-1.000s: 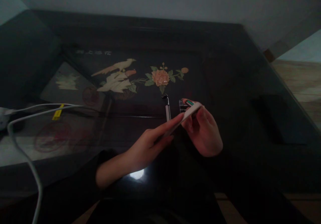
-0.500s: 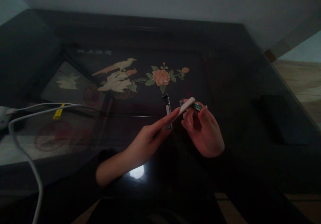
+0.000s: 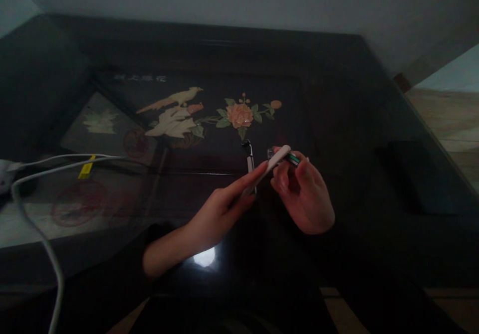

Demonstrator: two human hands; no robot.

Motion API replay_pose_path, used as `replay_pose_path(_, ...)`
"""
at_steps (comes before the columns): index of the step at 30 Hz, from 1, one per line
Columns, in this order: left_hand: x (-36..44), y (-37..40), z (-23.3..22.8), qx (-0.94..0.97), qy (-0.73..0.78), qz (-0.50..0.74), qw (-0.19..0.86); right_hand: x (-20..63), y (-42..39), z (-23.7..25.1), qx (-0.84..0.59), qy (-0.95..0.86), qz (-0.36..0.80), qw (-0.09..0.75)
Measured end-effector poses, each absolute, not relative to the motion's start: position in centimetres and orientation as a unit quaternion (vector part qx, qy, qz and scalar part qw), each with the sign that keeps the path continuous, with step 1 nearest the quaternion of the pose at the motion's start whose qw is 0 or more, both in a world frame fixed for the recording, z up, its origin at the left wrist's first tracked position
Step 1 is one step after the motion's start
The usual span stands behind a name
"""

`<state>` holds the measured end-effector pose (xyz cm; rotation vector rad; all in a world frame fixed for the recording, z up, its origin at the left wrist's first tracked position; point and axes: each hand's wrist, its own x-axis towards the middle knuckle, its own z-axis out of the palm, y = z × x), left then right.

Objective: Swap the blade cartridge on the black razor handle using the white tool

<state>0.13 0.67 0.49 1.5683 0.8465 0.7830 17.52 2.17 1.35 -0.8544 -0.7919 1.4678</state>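
My left hand (image 3: 224, 207) is closed, pinching a slim whitish bar (image 3: 279, 155) that slants up to the right. Around the bar's far end are the curled fingers of my right hand (image 3: 309, 197). They hold a small dark and silver piece with a green stripe (image 3: 294, 160), partly hidden by the fingers and the bar. Whether this piece joins the bar I cannot tell. Just beyond my left fingers lies a thin tool with a pale handle (image 3: 250, 163), a bent metal neck and a dark head; its lower part is hidden.
The dark glossy table (image 3: 329, 104) carries an inlaid picture of birds and a flower (image 3: 239, 116). At the left, a white cable (image 3: 52, 254) with a yellow tag (image 3: 87, 167) runs to a white plug (image 3: 5, 177). A dark flat object (image 3: 422, 179) lies at the right.
Both hands stay almost where they were, with the bar and the striped piece in the same grip. The whole view has shifted very slightly.
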Motion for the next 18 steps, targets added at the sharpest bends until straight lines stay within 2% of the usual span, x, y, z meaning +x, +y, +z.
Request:
replay_pose_path(7, 0.09, 0.49, 0.51, 0.673, 0.315, 0.317, 0.590, 17.62, 2.07, 1.01, -0.389, -0.320, 0.637, 0.583)
replay_pose_path(18, 0.18, 0.74, 0.42, 0.669, 0.355, 0.327, 0.565, 17.56, 2.20, 1.17, -0.376, -0.342, 0.635, 0.582)
